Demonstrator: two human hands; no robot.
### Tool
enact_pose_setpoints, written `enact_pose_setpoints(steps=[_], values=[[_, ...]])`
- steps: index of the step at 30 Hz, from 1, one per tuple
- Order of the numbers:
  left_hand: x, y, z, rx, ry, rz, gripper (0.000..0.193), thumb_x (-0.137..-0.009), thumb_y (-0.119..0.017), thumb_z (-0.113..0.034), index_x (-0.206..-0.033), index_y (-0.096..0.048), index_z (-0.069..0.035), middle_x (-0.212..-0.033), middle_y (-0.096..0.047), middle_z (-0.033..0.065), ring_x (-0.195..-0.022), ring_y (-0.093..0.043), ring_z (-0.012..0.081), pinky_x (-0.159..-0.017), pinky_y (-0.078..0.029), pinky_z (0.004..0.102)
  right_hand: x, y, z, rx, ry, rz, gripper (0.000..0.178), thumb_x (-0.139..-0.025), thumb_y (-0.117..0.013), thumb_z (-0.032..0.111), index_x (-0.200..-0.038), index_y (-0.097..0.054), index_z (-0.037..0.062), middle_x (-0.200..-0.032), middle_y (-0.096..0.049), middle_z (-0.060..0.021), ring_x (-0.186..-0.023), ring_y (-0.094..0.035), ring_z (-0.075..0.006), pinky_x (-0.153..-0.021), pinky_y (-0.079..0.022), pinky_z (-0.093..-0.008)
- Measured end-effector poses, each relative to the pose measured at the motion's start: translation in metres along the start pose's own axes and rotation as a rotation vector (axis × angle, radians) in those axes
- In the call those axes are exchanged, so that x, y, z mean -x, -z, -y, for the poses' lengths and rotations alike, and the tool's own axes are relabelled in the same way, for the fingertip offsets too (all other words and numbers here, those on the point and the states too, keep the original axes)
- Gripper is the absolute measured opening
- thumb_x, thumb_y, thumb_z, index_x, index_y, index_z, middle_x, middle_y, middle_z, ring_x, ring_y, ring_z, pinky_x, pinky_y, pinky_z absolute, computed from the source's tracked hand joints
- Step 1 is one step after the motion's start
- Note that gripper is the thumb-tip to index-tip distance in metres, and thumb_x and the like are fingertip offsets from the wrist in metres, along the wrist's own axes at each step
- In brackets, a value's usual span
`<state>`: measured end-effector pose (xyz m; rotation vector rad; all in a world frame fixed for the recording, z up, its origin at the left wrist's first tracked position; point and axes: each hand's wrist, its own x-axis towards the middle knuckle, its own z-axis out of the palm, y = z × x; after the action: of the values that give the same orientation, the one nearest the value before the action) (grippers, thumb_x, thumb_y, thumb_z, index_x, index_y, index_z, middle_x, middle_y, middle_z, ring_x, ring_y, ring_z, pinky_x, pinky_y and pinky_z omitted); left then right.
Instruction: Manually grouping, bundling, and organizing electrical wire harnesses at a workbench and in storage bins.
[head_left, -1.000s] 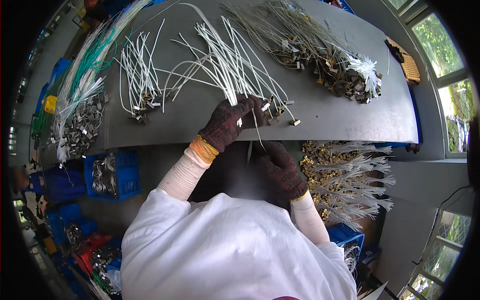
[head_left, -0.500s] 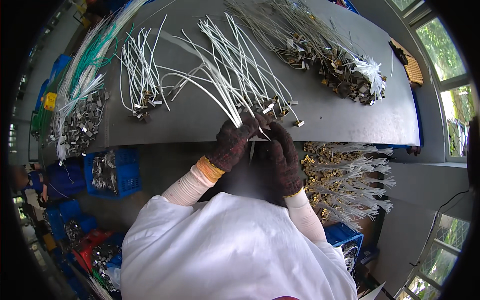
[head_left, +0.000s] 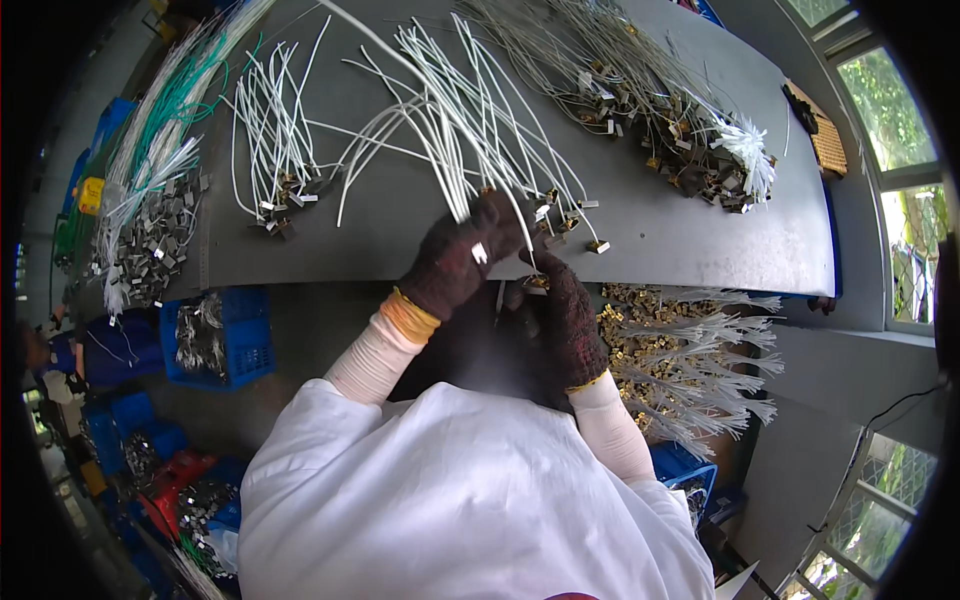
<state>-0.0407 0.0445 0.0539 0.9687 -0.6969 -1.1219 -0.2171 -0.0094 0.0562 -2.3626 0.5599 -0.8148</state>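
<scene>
White cables [head_left: 453,175] fan over a grey metal tabletop [head_left: 345,255], their near ends gathered in the closed grip of the dark-gloved left hand [head_left: 445,262]. Just beside, at the tabletop's near edge, the gloved right hand [head_left: 568,325] pinches a small metal piece [head_left: 538,284] at one single cable's [head_left: 524,225] tip. Farther right lies a connector pile [head_left: 690,160].

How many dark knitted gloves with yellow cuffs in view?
2: one on the left hand, gripping a bundle of thin white wires; one on the right hand, near the grey metal table's front edge. Others may be hidden in clutter.
</scene>
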Motion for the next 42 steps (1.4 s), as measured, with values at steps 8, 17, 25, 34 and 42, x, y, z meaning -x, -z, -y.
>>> enact_pose_setpoints(steps=[8, 17, 25, 34, 42], values=[[-0.014, 0.021, 0.016, -1.117, -0.482, 0.158, 0.023, -0.100, -0.050, -0.010, -0.119, -0.058, 0.002, -0.114, -0.066, 0.0112, -0.108, -0.063, 0.0186, -0.093, -0.050, 0.0323, 0.007, -0.018, -0.005, -0.328, -0.229, 0.108, 0.045, -0.084, -0.058, -0.001, -0.128, -0.049, 0.0006, -0.094, -0.064, -0.0113, -0.087, -0.063, -0.0260, -0.079, -0.051, -0.0368], [-0.001, 0.016, 0.008, -0.373, -0.006, 0.115, 0.032, -0.099, -0.055, -0.014, -0.127, -0.056, 0.000, -0.105, -0.065, 0.0046, -0.071, -0.055, 0.0077, -0.058, -0.047, 0.0206, -0.006, -0.020, -0.013, -0.333, -0.280, 0.129, 0.057, -0.084, -0.065, 0.011, -0.137, -0.044, 0.0005, -0.112, -0.062, -0.0196, -0.100, -0.061, -0.0411, -0.086, -0.048, -0.0459], [-0.017, 0.021, -0.001, -0.745, -0.057, 0.119, 0.041, -0.088, -0.057, -0.005, -0.129, -0.059, -0.008, -0.128, -0.062, 0.0134, -0.113, -0.063, 0.0285, -0.096, -0.050, 0.0355, -0.037, -0.031, -0.018, -0.387, -0.299, 0.095, 0.057, -0.084, -0.065, 0.012, -0.136, -0.044, 0.0001, -0.115, -0.060, -0.0218, -0.098, -0.060, -0.0417, -0.085, -0.049, -0.0469], [-0.009, 0.053, -0.020, -0.491, -0.025, 0.160, 0.037, -0.104, -0.050, -0.036, -0.109, -0.066, -0.002, -0.090, -0.070, 0.0053, -0.078, -0.066, 0.0146, -0.071, -0.055, 0.0298, -0.091, -0.016, -0.063, -0.395, -0.485, 0.116, 0.032, -0.102, -0.051, 0.025, -0.118, -0.064, 0.0014, -0.078, -0.067, -0.0069, -0.069, -0.061, -0.0115, -0.063, -0.050, -0.0281], [-0.011, 0.044, -0.010, -1.202, -0.353, 0.379, 0.040, -0.089, -0.057, -0.015, -0.129, -0.060, -0.009, -0.098, -0.067, 0.0167, -0.088, -0.068, 0.0292, -0.075, -0.056, 0.0355, -0.135, -0.028, -0.061, -0.084, 0.193, 0.417, 0.022, -0.087, -0.064, 0.012, -0.107, -0.071, 0.0123, -0.092, -0.067, -0.0123, -0.083, -0.066, -0.0276, -0.075, -0.055, -0.0351]])
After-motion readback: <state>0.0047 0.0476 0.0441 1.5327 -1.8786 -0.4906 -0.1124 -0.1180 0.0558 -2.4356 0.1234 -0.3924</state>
